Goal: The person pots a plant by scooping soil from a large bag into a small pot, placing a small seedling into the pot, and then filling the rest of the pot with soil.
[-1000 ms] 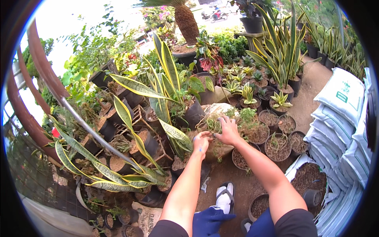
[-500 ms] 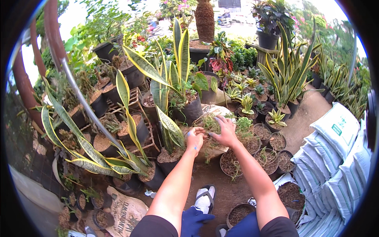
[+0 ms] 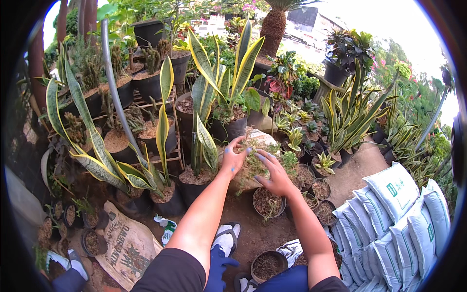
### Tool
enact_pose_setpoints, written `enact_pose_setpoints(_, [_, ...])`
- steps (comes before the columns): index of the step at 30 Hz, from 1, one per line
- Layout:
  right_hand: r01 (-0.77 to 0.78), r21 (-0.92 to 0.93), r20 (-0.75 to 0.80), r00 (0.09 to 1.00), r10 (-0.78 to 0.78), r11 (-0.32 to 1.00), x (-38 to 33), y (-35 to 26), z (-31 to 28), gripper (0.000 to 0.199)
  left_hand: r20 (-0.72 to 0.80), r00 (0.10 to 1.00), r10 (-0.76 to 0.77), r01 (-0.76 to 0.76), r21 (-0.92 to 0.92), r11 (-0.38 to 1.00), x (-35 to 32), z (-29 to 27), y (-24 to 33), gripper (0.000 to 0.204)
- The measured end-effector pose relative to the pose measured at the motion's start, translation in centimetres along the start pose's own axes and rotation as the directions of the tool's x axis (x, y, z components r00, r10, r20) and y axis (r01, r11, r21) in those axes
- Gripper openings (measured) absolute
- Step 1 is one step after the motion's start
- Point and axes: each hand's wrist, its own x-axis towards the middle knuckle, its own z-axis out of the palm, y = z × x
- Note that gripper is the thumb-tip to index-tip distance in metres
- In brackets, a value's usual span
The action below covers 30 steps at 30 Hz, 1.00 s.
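Observation:
Both my hands are over a heap of thin, stringy green and brown plant sprigs (image 3: 254, 163), which lies on a pale sack (image 3: 266, 140). My left hand (image 3: 234, 158) is at the heap's left side, its fingers curved and a gap showing between finger and thumb. Across from it, my right hand (image 3: 275, 174) has its fingers stretched and spread, with the thumb apart. Blue smudges mark the skin of both hands. The fingertips touch or hover at the sprigs; I cannot tell which. Just below the heap stands a round black pot (image 3: 269, 203) of soil with a few sprigs in it.
Potted snake plants (image 3: 205, 141) rise close on the left. Small soil-filled pots (image 3: 321, 189) cluster on the right, before stacked white bags (image 3: 384, 214). A soil pot (image 3: 269, 265) sits near my feet. A printed sack (image 3: 127, 248) and another person's foot (image 3: 78, 265) are at lower left.
The view has shifted, so the bags sit further left and lower. My left hand's fingers have loosened from a near pinch. My right hand has turned and come down beside the heap.

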Motion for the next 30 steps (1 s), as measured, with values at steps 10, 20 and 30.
enact_pose_setpoints(10, [-0.121,0.025,-0.127,0.984,0.124,0.992,-1.7,1.6,0.8,0.044,-0.118,0.99,-0.075,0.022,-0.394,0.919,1.8,1.2,0.1,0.019])
enact_pose_setpoints(20, [-0.206,0.194,-0.117,0.966,0.231,0.959,-1.8,2.3,3.1,0.046,0.105,0.955,-0.279,0.242,-0.819,0.521,3.3,-5.5,0.6,0.016])
enact_pose_setpoints(30, [-0.086,0.468,-0.192,0.961,0.197,0.879,2.1,1.1,7.6,0.082,0.512,0.856,-0.08,0.499,-0.773,0.393,2.3,-7.1,6.5,0.025])
